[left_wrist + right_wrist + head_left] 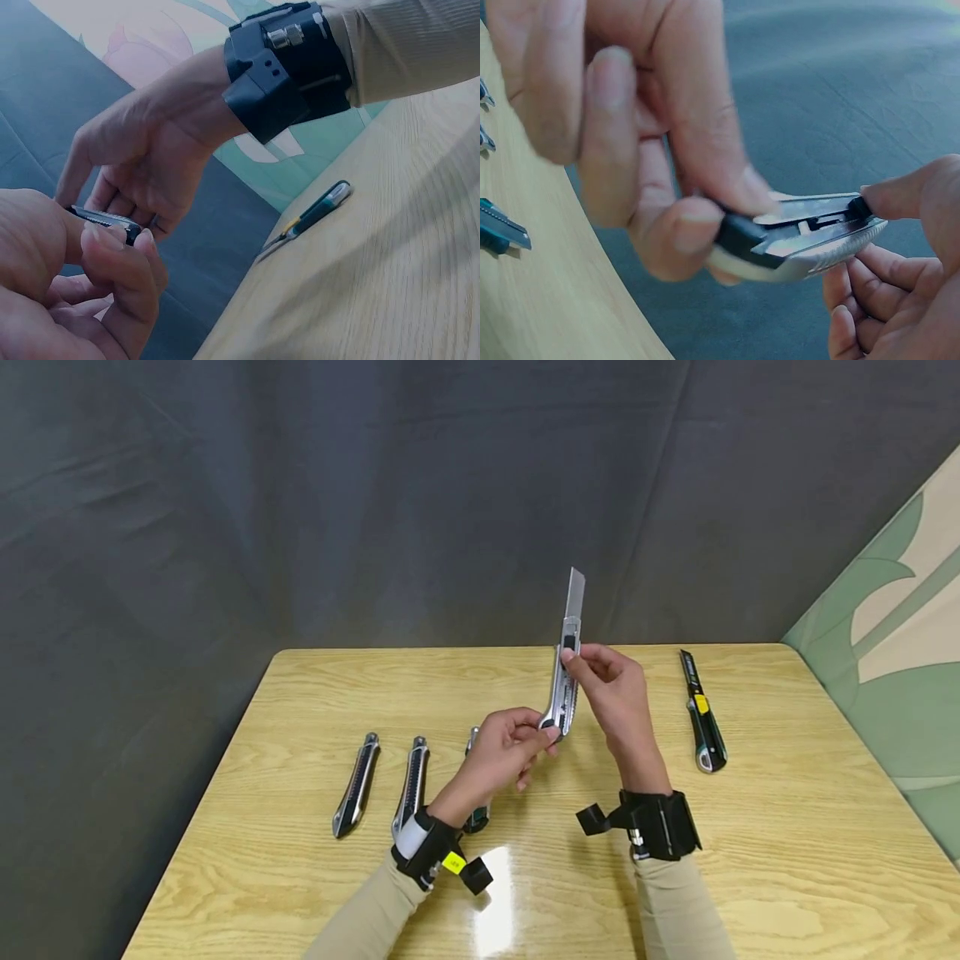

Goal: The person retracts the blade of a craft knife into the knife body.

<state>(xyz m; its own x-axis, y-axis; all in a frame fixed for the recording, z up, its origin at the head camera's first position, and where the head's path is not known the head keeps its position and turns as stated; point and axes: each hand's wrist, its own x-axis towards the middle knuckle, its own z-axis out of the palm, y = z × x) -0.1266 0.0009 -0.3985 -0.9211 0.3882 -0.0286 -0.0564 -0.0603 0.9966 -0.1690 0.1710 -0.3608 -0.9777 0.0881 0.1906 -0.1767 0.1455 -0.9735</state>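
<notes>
A silver snap-off utility knife (564, 693) is held up above the table, tilted, with a long length of its blade (575, 593) out at the top. My left hand (501, 748) pinches the knife's lower end, at the black end cap (744, 238) seen in the right wrist view. Higher up, my right hand (619, 692) grips the body, its thumb on the black slider (569, 643). In the left wrist view the knife (109, 220) shows between both hands, and its blade is hidden there.
On the left of the wooden table (787, 827) lie two silver-and-black utility knives (357, 785) and a green-black one (477, 820), partly covered by my left arm. A black-green cutter (705, 727) with a yellow slider lies at right. A dark curtain (450, 510) hangs behind.
</notes>
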